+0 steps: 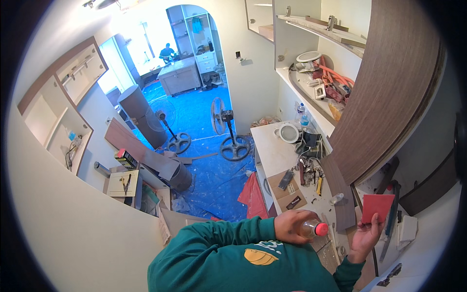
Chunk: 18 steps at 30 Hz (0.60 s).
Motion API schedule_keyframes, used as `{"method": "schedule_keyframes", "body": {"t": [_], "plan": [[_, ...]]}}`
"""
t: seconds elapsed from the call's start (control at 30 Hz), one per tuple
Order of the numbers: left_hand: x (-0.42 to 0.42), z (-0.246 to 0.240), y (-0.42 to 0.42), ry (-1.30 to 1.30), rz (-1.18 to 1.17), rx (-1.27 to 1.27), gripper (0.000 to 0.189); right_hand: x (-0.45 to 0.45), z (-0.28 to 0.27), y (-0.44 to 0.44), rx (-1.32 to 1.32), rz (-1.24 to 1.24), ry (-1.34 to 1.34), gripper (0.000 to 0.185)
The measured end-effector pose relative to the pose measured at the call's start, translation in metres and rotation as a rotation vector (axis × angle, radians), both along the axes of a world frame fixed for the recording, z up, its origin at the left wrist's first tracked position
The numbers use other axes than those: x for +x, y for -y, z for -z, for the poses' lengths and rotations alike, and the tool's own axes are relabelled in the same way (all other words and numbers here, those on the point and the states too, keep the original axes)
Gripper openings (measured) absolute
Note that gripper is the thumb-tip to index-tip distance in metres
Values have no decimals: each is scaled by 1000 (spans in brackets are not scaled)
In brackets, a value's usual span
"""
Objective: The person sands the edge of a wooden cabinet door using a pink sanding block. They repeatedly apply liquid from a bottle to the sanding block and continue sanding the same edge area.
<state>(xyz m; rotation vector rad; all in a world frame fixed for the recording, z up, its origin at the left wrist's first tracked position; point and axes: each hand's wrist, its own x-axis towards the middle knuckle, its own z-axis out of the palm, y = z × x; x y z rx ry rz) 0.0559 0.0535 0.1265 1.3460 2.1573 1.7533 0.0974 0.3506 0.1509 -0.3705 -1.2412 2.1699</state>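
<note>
My left hand (292, 225) is wrapped around a clear plastic bottle (308, 228) with a red cap, held in front of my chest. Its cap points to the right, and my fingers hide much of the body. To the right, my right hand (366, 237) holds up a flat red square piece (377, 206) by its lower edge; its material is unclear. Beyond the bottle is a white worktop (268, 140) bearing a cardboard piece (281, 197), a yellow-handled utility knife (319, 185) and a small clear bottle (336, 199).
A curved wood-grain panel (346, 91) stands at the right below open shelves. Loose strips and a white block (406, 230) lie beside my right hand. Two pedestal fans (228, 116) (160, 116) stand on blue floor sheeting (208, 175). A person (168, 53) is in the far room.
</note>
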Motion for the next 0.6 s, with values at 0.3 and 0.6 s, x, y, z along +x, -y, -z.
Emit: {"method": "schedule_keyframes", "body": {"t": [0.3, 0.6], "plan": [[0, -2, 0, 9, -9, -5, 66, 0, 0, -6, -30, -61, -32, 32], [3, 0, 2, 20, -27, -3, 66, 1, 3, -7, -19, -67, -48, 36]]}}
